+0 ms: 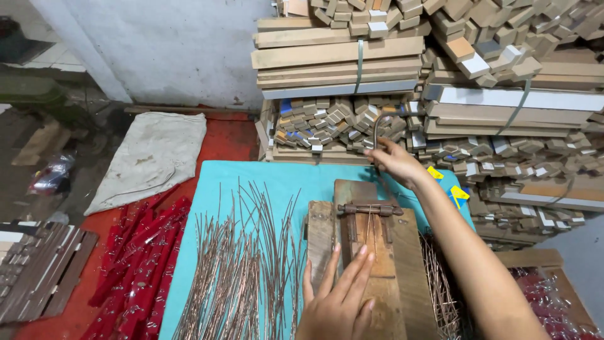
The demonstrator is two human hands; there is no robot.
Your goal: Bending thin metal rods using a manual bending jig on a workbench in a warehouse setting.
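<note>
Underneath, teal table (277,179), stacked timber (390,69)

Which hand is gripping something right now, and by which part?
Right hand grips the bent metal lever at its lower end. Left hand lies flat on the wooden jig, gripping nothing.

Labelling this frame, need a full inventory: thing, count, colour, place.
wooden jig: one, brown, on the teal sheet, metal hinge bar across it
bent metal lever: one, grey, behind the jig
loose wire rods: many, coppery, fanned on the sheet left of the jig
cut wire pieces: a heap, coppery, right of the jig
teal sheet: one, under the jig and rods
red bundles: many, on the floor at left
cloth sack: one, off-white, far left
strapped wood slats: stacks, tan, at the back
left hand: flat on the jig
right hand: gripping the lever
</note>
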